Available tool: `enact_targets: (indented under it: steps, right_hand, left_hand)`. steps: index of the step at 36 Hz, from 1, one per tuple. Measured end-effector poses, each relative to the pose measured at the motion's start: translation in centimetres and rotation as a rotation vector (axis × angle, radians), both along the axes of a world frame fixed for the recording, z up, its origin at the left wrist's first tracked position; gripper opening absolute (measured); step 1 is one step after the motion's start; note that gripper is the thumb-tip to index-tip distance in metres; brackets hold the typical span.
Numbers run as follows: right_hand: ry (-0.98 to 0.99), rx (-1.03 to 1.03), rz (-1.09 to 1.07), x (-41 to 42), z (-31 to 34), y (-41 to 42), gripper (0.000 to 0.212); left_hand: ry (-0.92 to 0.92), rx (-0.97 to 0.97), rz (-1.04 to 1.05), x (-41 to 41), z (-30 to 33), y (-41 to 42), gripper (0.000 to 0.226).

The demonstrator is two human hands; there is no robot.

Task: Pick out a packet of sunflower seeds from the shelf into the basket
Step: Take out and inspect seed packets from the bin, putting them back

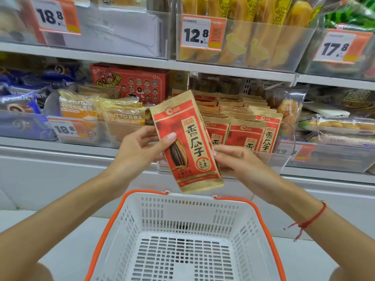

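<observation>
The sunflower seed packet (187, 141) is a long, flat paper pouch, tan at both crimped ends, with a red printed panel between them. A tan strip down the panel carries large black characters, a dark striped seed is drawn at the lower left, and a round red stamp sits at the lower right. It is tilted, its top leaning left, and it hangs in the air just above the far rim of the basket (182, 240), not touching it.

The left hand (140, 151) grips the packet's left edge: the thumb lies across the front, its tip just above the drawn seed, while the other fingers curl behind the pouch. The right hand (241, 163) holds the packet's right edge near the stamp; its fingertips meet that edge, but how they lie behind the paper cannot be made out. A red string bracelet (308, 222) circles that wrist.

Above the basket and behind the packet, a clear bin (269, 159) on the shelf (60, 147) holds more packets (243, 126) of the same kind, standing in rows. Left of those, yellow bread packs (105, 116) and a red box (132, 82) stand on the same shelf. The basket itself is white slotted plastic with orange handles folded down along its rim.
</observation>
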State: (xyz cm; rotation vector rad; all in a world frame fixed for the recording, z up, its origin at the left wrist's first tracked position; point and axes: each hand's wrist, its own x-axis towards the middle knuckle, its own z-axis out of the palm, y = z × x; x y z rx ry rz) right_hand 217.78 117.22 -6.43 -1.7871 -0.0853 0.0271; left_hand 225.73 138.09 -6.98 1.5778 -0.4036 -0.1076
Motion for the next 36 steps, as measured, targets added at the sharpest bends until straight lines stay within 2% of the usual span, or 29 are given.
enact_targets:
  steps: [3, 7, 11, 17, 19, 21, 23, 26, 30, 33, 36]
  right_hand:
    - [-0.068, -0.08, -0.056, 0.1, -0.1, 0.5, 0.027]
    - [-0.164, -0.15, -0.077, -0.1, 0.2, 1.4, 0.035]
    - [-0.304, -0.246, -0.174, 0.4, 0.5, 1.8, 0.041]
    - [-0.406, -0.202, -0.243, 1.0, 3.0, 0.9, 0.033]
    - [-0.435, -0.159, -0.288, 1.6, 4.4, 0.3, 0.029]
    - [-0.452, -0.131, -0.338, 2.5, 6.0, -0.3, 0.025]
    - [-0.46, -0.114, -0.396, 3.7, 7.7, -0.7, 0.018]
    - [-0.473, -0.114, -0.462, 5.9, 9.9, -1.1, 0.018]
    - [-0.423, -0.148, -0.445, 8.8, 11.2, -1.2, 0.016]
    - [-0.352, -0.182, -0.398, 10.8, 11.0, -1.3, 0.016]
    - [-0.271, -0.235, -0.323, 12.6, 10.2, -1.2, 0.016]
  left_hand:
    - [-0.142, 0.066, 0.066, 0.3, 0.2, 0.1, 0.039]
    - [-0.283, 0.11, 0.095, 0.7, 0.2, 0.1, 0.041]
    - [-0.344, 0.109, 0.083, 0.8, 0.9, -0.3, 0.039]
    - [-0.371, 0.115, 0.07, 2.1, 3.5, 0.4, 0.031]
    - [-0.376, 0.128, 0.122, 3.7, 4.3, 1.0, 0.019]
    - [-0.415, 0.207, 0.163, 5.7, 5.0, 1.7, 0.005]
    - [-0.444, 0.342, 0.137, 7.7, 5.8, 2.1, 0.006]
    - [-0.445, 0.548, 0.017, 10.2, 7.2, 2.1, 0.012]
    - [-0.449, 0.772, -0.186, 12.3, 8.4, 1.4, 0.015]
    - [-0.435, 0.708, -0.171, 13.4, 8.0, 1.0, 0.019]
    - [-0.408, 0.45, -0.023, 14.2, 7.0, 0.6, 0.039]
